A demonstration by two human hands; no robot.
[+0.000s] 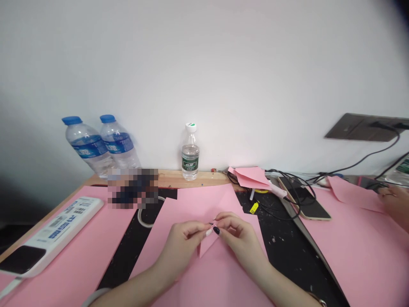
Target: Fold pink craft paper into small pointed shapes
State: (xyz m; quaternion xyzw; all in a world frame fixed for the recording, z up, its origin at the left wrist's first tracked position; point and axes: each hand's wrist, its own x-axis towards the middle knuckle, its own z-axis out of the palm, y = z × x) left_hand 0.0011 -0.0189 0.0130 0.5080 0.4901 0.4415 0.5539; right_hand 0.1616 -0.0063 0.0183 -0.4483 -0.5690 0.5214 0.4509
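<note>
Both hands meet over a large pink paper sheet (169, 256) at the middle of the table. Between them is a small piece of folded pink paper (205, 247), its pointed corner hanging down toward me. My left hand (189, 238) pinches its upper edge between thumb and fingers. From the other side my right hand (238, 234) pinches the same edge, thumb close to the left thumb. Part of the folded paper is hidden behind the fingers.
At left lie a white power strip (60, 234) and a tape roll (145, 218). Along the wall stand two blue-capped bottles (92, 147) and a small water bottle (190, 160). To the right are black cables (287, 187), a phone (306, 202) and another person's hand (396, 202).
</note>
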